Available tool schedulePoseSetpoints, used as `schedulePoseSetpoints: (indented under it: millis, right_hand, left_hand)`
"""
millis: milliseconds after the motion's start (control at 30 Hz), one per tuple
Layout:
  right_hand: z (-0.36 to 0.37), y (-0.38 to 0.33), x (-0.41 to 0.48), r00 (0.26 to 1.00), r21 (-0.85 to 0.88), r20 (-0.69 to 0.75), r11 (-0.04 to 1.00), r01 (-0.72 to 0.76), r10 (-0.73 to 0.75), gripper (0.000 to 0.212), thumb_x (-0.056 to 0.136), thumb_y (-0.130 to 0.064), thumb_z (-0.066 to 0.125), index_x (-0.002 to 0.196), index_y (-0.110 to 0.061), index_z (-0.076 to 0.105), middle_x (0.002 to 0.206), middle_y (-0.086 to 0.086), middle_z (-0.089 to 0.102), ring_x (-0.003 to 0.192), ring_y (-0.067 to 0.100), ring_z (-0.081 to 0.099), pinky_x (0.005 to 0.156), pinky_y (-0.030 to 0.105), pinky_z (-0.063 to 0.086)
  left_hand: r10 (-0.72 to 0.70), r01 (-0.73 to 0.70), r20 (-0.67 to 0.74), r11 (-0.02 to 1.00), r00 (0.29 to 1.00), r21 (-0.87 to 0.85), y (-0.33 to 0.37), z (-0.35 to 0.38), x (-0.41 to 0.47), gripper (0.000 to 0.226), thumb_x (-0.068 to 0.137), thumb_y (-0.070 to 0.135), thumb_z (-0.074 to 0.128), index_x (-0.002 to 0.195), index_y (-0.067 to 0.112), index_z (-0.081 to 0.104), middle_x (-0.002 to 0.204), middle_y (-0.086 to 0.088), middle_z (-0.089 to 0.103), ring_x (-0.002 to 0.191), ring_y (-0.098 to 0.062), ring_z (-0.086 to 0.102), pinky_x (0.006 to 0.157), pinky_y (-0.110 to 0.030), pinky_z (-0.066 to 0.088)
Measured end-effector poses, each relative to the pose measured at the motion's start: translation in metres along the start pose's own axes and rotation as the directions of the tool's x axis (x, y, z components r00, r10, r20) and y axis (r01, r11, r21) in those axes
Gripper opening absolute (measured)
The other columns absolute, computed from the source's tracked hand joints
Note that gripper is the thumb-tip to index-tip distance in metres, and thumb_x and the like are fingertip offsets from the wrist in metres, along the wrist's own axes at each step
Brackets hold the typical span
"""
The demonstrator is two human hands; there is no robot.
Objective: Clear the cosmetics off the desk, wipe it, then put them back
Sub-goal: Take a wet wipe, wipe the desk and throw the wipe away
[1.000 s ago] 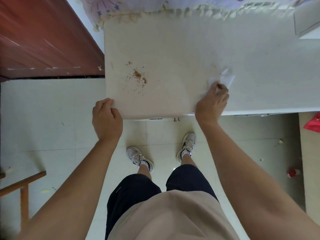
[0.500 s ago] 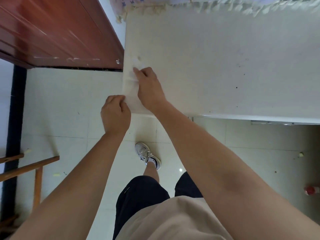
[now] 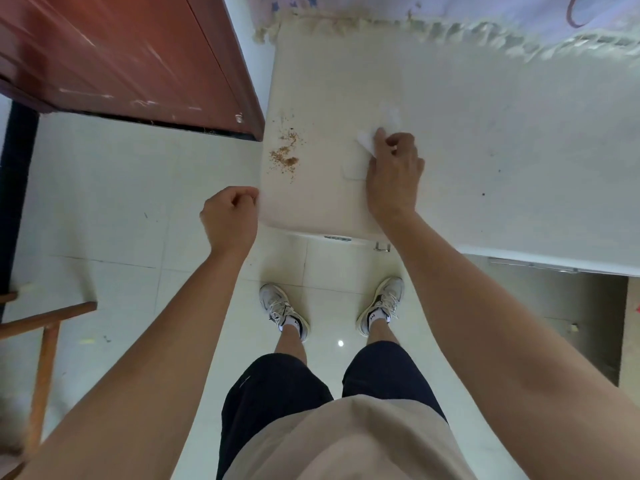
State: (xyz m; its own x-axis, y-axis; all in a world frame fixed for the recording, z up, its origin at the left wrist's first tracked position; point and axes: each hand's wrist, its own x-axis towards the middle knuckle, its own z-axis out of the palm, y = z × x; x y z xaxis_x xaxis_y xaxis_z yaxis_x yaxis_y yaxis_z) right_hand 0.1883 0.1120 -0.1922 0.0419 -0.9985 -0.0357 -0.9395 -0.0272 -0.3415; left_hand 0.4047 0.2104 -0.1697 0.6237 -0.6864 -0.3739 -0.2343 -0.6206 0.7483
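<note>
The right hand (image 3: 394, 174) lies knuckles-up on the pale bench (image 3: 485, 116), its fingers curled over a white tissue (image 3: 366, 144) and pressing it to the surface. Most of the tissue is hidden under the palm. A crumpled corner pokes out past the fingertips, and a flatter edge shows to the left of the hand. White against the pale top, its outline is hard to follow, and the far end smears into blur. To the left of this hand, between it and the bench's left edge, lies a scatter of brown crumbs (image 3: 285, 155). To its right a few dark specks (image 3: 483, 194) dot the top. The left hand (image 3: 230, 216) hangs just beside the bench's near left corner with its fingers curled into a loose fist. Nothing shows in it, and I cannot tell whether its knuckles touch the edge. Beyond the right hand a fringed cloth (image 3: 450, 29) borders the far side of the bench, its upper part cut off by the frame. Beyond the left hand stands a reddish-brown wooden door (image 3: 121, 57), only its lower part in view. Below the hands are the tiled floor (image 3: 104, 202) and two pale sneakers (image 3: 284, 311). At the far left, part of a wooden chair (image 3: 45, 323) is cropped.
</note>
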Motion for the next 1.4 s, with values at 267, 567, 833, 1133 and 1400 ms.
schedulePoseSetpoints:
  millis: [267,567,833,1133,1400]
  right_hand:
    - [0.035,-0.095,-0.01,0.918,0.138,0.179,0.933,0.334,-0.355,0.048,0.094,-0.01,0.046,0.142,-0.017,0.049,0.12,0.011,0.048,0.108,0.027,0.048,0.09,0.032,0.026]
    - [0.019,-0.124,0.017,0.834,0.438,0.301,0.844,0.31,-0.463,0.023,0.091,-0.009,0.057,0.09,-0.025,0.073,0.097,0.011,0.058,0.09,0.023,0.055,0.08,0.027,0.04]
    - [-0.027,-0.035,0.046,0.996,0.507,-0.09,0.86,0.053,-0.009,0.031,0.094,-0.021,0.05,0.118,-0.02,0.068,0.101,-0.002,0.054,0.086,-0.002,0.055,0.082,0.009,0.04]
    - [0.023,-0.063,0.045,0.962,-0.146,0.169,0.959,0.241,-0.216,0.06,0.097,-0.004,0.025,0.156,-0.012,0.017,0.165,0.008,0.007,0.151,0.028,0.003,0.122,0.041,-0.003]
    - [0.038,-0.135,0.03,0.792,0.019,0.153,0.803,0.596,-0.591,0.068,0.077,0.014,0.034,0.131,-0.017,0.059,0.136,-0.003,0.056,0.117,0.029,0.045,0.094,0.034,0.034]
  left_hand:
    - [-0.176,0.197,0.124,0.962,0.977,-0.19,-0.003,-0.014,0.011,0.036,0.079,-0.006,0.044,0.077,0.015,0.073,0.08,-0.001,0.074,0.078,-0.015,0.072,0.069,-0.02,0.056]
    - [-0.332,0.339,0.077,0.897,0.94,-0.282,-0.002,-0.012,0.015,0.027,0.081,-0.008,0.049,0.071,0.005,0.071,0.075,-0.01,0.072,0.067,-0.02,0.072,0.063,-0.025,0.057]
    - [-0.317,0.324,0.068,0.916,0.946,-0.237,-0.002,-0.002,0.019,0.037,0.08,-0.005,0.041,0.071,0.014,0.072,0.074,-0.003,0.072,0.07,-0.02,0.069,0.068,-0.031,0.06]
    - [-0.307,0.316,0.076,0.924,0.949,-0.215,-0.003,-0.002,0.023,0.038,0.078,-0.005,0.041,0.073,0.015,0.073,0.077,-0.002,0.074,0.074,-0.02,0.072,0.07,-0.031,0.06]
    - [-0.31,0.319,0.074,0.925,0.948,-0.209,0.002,0.0,0.024,0.036,0.077,-0.006,0.042,0.073,0.012,0.072,0.075,-0.002,0.073,0.068,-0.016,0.07,0.059,-0.023,0.055]
